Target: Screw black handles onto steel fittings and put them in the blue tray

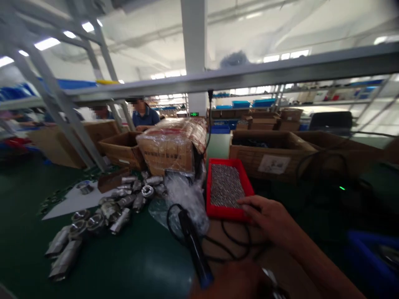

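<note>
head view, right hand: the right hand (268,216) reaches forward to the near edge of the red tray (215,209); its fingers (249,203) are loosely spread and touch the rim, not clamped on anything i can see.
head view, left hand: the left hand (237,282) is at the bottom edge, blurred; it is closed around the end of a dark tool (193,245) and something shiny beside it, which i cannot identify.
head view, tray: it stands on the green table (140,261), full of small grey metal parts (226,185), probably so that the hand can pick them easily.
head view, cable: a black cable (230,243) from the tool loops just in front of the tray, under the right forearm.
head view, fittings: a heap of metal fittings (109,211) lies to the left, well apart from both hands.
head view, edges and room: a wrapped carton (170,151) and open boxes (271,155) close the far side; open table surface stays at the near left.
head view, other people: two persons (143,114) work far behind.
</note>
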A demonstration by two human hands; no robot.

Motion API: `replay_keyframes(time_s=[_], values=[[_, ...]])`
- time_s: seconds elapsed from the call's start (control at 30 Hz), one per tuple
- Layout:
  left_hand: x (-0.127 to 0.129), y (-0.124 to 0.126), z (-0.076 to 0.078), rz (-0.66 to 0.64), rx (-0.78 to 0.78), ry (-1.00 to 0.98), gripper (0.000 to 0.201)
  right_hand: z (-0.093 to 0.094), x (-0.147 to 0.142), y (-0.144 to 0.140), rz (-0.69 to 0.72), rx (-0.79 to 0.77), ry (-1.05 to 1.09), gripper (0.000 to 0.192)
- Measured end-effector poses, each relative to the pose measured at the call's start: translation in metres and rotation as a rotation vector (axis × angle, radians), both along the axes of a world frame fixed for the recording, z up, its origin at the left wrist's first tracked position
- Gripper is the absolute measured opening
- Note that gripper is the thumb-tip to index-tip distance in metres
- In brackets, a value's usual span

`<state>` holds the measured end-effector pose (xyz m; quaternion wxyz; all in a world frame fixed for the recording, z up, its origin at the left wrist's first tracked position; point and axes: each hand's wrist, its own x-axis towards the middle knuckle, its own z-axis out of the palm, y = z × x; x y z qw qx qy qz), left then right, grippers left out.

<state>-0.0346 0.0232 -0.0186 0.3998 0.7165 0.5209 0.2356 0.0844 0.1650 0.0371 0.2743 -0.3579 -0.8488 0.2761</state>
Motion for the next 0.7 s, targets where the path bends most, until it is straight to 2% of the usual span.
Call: replay_keyframes(time_s=[0.13,0.23,0.33,0.5,0.6,0.7], values=[[0.009,-0.001,-0.011,0.105,0.050,0.015,0.028,-0.013,0.045,-0.040,-0.036,-0.194,-0.014,0.026],[0.009,0.001,-0.013,0.093,0.057,-0.005,0.024,-0.023,0.071,-0.063,-0.102,-0.280,0.005,0.019],[0.009,0.000,-0.012,0.080,0.071,-0.005,0.022,-0.030,0.086,-0.081,-0.081,-0.311,0.040,0.011],[0.009,0.000,-0.017,0.072,0.101,0.006,0.018,-0.041,0.088,-0.089,0.092,-0.268,0.077,0.008],[0.009,0.001,-0.019,0.070,0.118,0.002,0.016,-0.049,0.084,-0.088,0.141,-0.362,0.096,0.008],[0.009,0.001,-0.018,0.069,0.117,0.012,0.015,-0.054,0.079,-0.089,0.105,-0.499,0.152,0.005]])
